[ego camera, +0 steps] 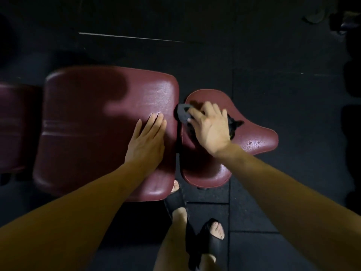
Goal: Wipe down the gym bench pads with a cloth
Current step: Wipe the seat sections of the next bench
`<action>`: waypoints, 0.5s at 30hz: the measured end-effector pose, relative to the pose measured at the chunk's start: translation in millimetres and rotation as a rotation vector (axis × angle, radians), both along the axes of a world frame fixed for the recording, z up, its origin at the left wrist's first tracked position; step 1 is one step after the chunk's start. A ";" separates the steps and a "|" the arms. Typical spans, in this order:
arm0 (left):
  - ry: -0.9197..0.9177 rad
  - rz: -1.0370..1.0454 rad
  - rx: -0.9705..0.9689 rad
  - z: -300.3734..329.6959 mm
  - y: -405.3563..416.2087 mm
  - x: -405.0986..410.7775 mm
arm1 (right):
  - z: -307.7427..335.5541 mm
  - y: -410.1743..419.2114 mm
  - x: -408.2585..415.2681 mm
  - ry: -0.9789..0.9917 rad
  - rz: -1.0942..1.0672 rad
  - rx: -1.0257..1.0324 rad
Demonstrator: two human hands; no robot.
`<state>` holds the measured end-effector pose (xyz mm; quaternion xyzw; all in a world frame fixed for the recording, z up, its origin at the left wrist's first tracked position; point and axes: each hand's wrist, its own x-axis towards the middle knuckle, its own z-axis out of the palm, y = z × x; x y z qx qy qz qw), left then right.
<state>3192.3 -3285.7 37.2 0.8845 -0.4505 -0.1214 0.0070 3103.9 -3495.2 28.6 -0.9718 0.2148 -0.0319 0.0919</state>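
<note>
From my feed I see the left hand point(145, 140) lying flat, fingers straight and together, holding nothing, on the large maroon bench pad point(93, 137). The right hand point(210, 128) presses the dark cloth point(183, 114) down onto the smaller maroon seat pad point(252, 137), fingers spread over it; the cloth sits at that pad's left edge, beside the gap between the pads. Below, two feet in black sandals point(213, 243) stand on the dark floor point(273, 55)

Glossy vinyl pads point(109, 118) – matt cloth point(183, 114)
</note>
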 end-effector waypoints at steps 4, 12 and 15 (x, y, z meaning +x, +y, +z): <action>-0.030 0.006 0.017 1.6 1.5 -2.0 | 1.8 41.7 -70.7 -0.022 0.196 0.009; -0.029 0.090 0.005 -9.6 9.4 -21.1 | -5.7 -37.8 42.2 -0.077 -0.035 -0.148; -0.036 0.091 0.018 -10.9 9.0 -22.2 | -3.3 -37.8 51.1 -0.009 -0.049 -0.106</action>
